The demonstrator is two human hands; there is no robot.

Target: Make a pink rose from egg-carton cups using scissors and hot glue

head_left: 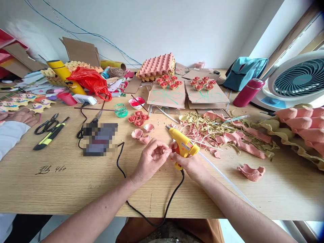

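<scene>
My right hand (189,163) is wrapped round the handle of a yellow hot glue gun (181,144), whose nozzle points up and left and whose black cord (152,219) runs off the table's front edge. A clear glue stick (222,175) trails from the gun toward the lower right. My left hand (151,158) is closed in a pinch on a small pink egg-carton petal piece (165,150) right beside the gun. Just beyond my hands lie several finished pink paper roses (139,118) and loose pink cups (137,133).
Pink and tan carton scraps (222,135) pile up at the right, with one pink scrap (251,172) nearer me. Scissors (47,124), a utility knife (50,135), egg trays (157,65), cardboard sheets with roses (167,96), a fan (298,79), a maroon bottle (248,91). Another person's hand (24,116) rests at the far left.
</scene>
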